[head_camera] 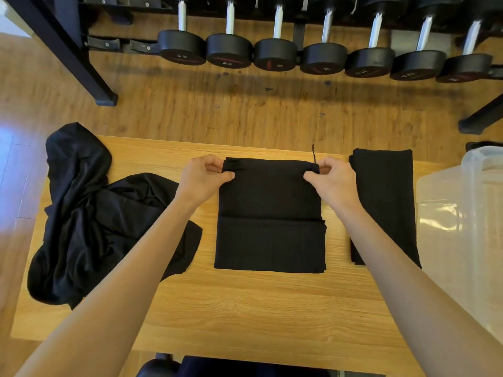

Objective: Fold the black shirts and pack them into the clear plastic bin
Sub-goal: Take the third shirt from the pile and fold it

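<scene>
Outboard of the left hand (202, 176), a heap of unfolded black shirts (89, 221) lies crumpled on the wooden tabletop (245, 308), its far end drooping over the edge; how many garments it holds cannot be made out (the black folds merge into one mass), and the left forearm crosses over its near corner. The left hand reaches forward, palm down, thumb and fingers pinching the far left corner of the folded black shirt (269, 227). That shirt lies flat between the two hands, a crosswise fold line showing halfway down. The right hand (330, 176) mirrors the pose, pinching the far right corner, where a loose thread sticks up. Just outboard of the right hand lies a second folded shirt (383, 197), narrow and long; the right forearm hides its near end. Farther right stands the clear plastic bin (462, 213), cut off by the frame edge, its contents hard to tell through glare. Beyond both hands, a row of dumbbells (324, 57) sits on a rack.
</scene>
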### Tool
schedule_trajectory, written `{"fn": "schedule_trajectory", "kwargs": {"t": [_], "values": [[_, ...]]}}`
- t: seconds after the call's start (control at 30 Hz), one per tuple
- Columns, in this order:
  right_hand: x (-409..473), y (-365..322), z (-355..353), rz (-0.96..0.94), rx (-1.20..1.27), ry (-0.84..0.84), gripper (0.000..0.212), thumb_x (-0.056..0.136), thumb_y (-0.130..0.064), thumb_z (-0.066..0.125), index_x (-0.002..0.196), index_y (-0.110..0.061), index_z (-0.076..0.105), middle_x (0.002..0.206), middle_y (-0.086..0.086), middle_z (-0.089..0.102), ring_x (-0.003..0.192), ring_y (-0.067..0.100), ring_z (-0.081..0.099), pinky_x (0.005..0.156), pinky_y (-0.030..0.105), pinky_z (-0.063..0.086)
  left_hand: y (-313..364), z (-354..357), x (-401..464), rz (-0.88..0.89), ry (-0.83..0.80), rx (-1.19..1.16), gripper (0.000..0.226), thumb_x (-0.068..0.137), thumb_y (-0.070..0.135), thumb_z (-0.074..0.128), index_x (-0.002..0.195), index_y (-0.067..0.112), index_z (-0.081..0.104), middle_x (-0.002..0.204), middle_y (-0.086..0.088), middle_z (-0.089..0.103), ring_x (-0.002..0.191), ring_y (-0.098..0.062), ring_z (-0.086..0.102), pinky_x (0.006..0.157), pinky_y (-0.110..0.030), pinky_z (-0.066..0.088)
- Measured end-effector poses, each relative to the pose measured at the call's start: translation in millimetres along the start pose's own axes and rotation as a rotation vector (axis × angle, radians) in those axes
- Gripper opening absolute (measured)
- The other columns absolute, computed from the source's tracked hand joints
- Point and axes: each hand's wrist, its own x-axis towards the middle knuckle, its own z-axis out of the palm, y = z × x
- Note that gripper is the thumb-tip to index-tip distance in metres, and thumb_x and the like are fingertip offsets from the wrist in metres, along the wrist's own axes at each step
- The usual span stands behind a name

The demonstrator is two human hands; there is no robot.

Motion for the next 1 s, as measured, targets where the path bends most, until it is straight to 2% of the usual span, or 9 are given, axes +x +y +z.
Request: {"fn": "schedule_trajectory", "kwargs": {"t": [0.1,0.23,0.37,0.5,0.57,0.63,0.73,0.8,1.0], "values": [[-5,-3,-14,0.005,0.165,-0.114,0.017,0.086,-0.008,0.065,0.103,-0.01,0.065,0.091,-0.001,0.067,0.083,0.004,0.061,0.064,0.01,0.046,2,-10,-8,-0.009,-0.094,-0.188,0.011,0.088,0.013,0.07,0.093,0.015,0.061,0.086,0.0,0.07,0.068,-0.004,0.067,0.06,-0.016,0.052],[-23,1,-26,-0.076,0.205,-0.186,0.044,0.085,0.0,0.065,0.122,-0.023,0.059,0.102,-0.006,0.065,0.093,-0.002,0.06,0.068,0.003,0.044,1,-18,-28,0.063,-0.172,-0.269,0.017,0.088,0.009,0.069,0.097,0.022,0.064,0.097,0.001,0.071,0.09,-0.007,0.071,0.079,-0.02,0.057],[-56,16,-28,-0.249,0.149,-0.164,0.039,0.083,0.007,0.063,0.103,-0.026,0.069,0.1,-0.006,0.066,0.087,-0.011,0.058,0.075,0.002,0.041,-12,-20,-58,0.229,-0.145,-0.121,0.015,0.087,0.013,0.071,0.099,0.021,0.072,0.094,0.006,0.074,0.091,-0.001,0.069,0.081,-0.006,0.048],[-89,44,-18,-0.398,0.029,-0.031,0.032,0.08,0.008,0.068,0.091,-0.022,0.074,0.089,0.0,0.057,0.085,0.007,0.055,0.08,0.017,0.045,-38,-17,-91,0.42,-0.125,-0.046,0.018,0.084,0.004,0.072,0.096,0.017,0.074,0.103,0.009,0.07,0.101,-0.003,0.065,0.088,-0.013,0.049],[-102,58,-12,-0.492,-0.106,0.049,0.029,0.076,0.009,0.071,0.091,-0.016,0.076,0.087,-0.001,0.054,0.084,0.006,0.051,0.082,0.018,0.044,-54,-13,-102,0.516,-0.111,0.039,0.022,0.083,0.0,0.072,0.097,0.016,0.074,0.108,0.011,0.068,0.108,-0.002,0.062,0.091,-0.014,0.049],[-112,70,-6,-0.58,-0.218,0.099,0.03,0.072,0.009,0.074,0.091,-0.013,0.077,0.086,-0.001,0.054,0.084,-0.002,0.044,0.079,0.014,0.038,-71,-7,-109,0.542,-0.083,0.142,0.025,0.08,-0.002,0.073,0.097,0.017,0.074,0.113,0.014,0.066,0.112,0.003,0.058,0.096,-0.013,0.045],[-122,87,4,-0.661,-0.339,0.132,0.031,0.07,0.007,0.077,0.092,-0.013,0.075,0.087,0.001,0.055,0.086,0.008,0.045,0.078,0.028,0.039,-89,3,-119,0.554,-0.048,0.264,0.025,0.079,0.0,0.073,0.099,0.016,0.075,0.121,0.016,0.063,0.113,0.005,0.054,0.098,-0.01,0.04],[-126,95,10,-0.677,-0.377,0.152,0.03,0.071,0.008,0.077,0.093,-0.012,0.075,0.087,0.004,0.056,0.087,0.009,0.042,0.076,0.031,0.04,-100,9,-122,0.561,-0.028,0.305,0.024,0.081,0.003,0.071,0.1,0.017,0.074,0.124,0.017,0.061,0.114,0.003,0.054,0.098,-0.013,0.041],[-130,112,19,-0.713,-0.495,0.194,0.03,0.072,0.01,0.073,0.094,-0.009,0.075,0.088,0.007,0.056,0.087,0.02,0.05,0.083,0.021,0.028,-114,15,-126,0.632,0.032,0.42,0.017,0.081,0.008,0.072,0.094,0.02,0.072,0.121,0.015,0.064,0.118,-0.006,0.05,0.09,-0.028,0.05]]}}
